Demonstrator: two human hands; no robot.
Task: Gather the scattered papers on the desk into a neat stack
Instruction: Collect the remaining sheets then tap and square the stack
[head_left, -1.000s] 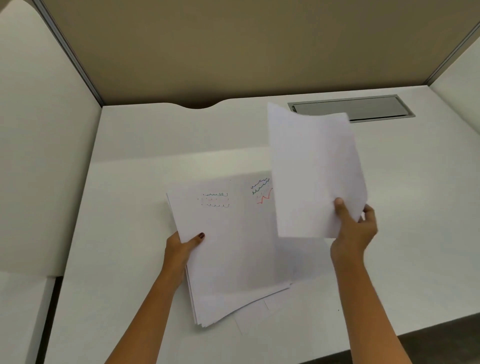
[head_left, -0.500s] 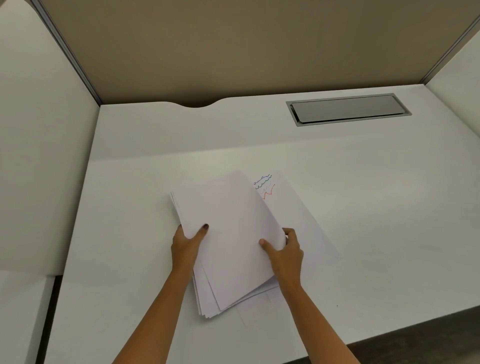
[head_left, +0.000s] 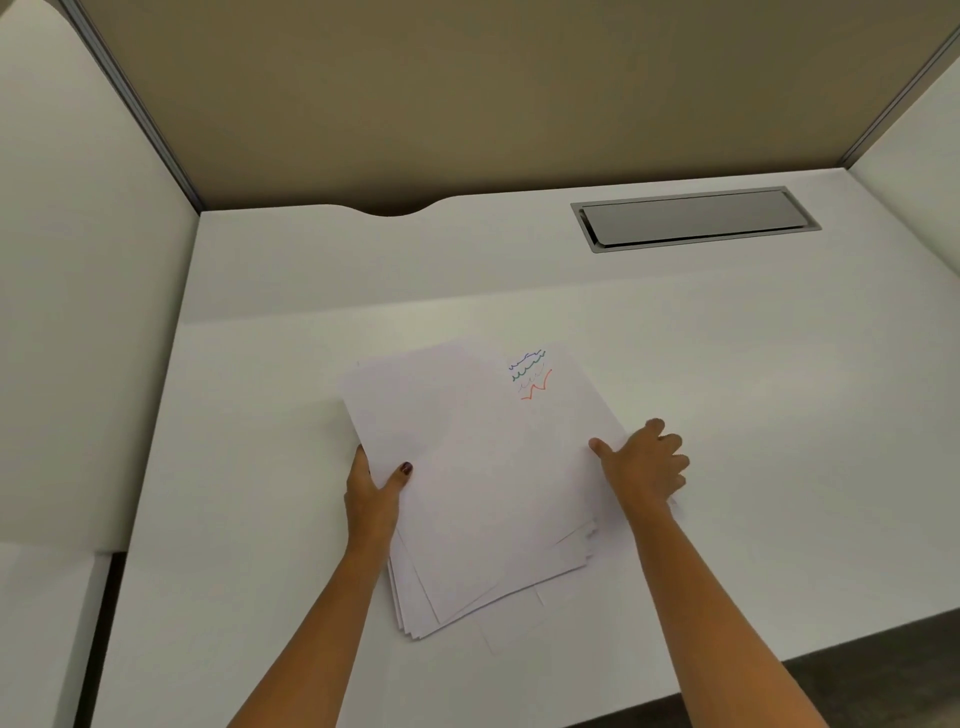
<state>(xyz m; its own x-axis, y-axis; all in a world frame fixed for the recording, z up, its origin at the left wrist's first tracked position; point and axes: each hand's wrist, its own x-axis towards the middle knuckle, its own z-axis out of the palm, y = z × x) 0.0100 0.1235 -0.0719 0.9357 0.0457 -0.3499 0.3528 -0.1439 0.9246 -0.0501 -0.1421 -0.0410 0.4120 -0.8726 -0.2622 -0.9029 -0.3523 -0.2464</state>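
Toward the front middle of the white tabletop (head_left: 753, 374) lies the pile of papers (head_left: 483, 483), skewed, its sheets fanned at the near corner and not squared. My left hand (head_left: 374, 493) pinches the pile's left edge: thumb on top, dark-painted nail visible, fingers beneath and hidden. My right hand (head_left: 644, 467) rests at the pile's right side, thumb stretched toward the upper sheets, fingers curled down onto a lower sheet that sticks out to the right; I cannot tell whether they grip it. Coloured scribbles (head_left: 530, 374) show uncovered at that lower sheet's far corner. One sheet's corner protrudes from under the pile's near side. A metal cable hatch (head_left: 696, 221) sits in the tabletop at far right, well apart from the papers.
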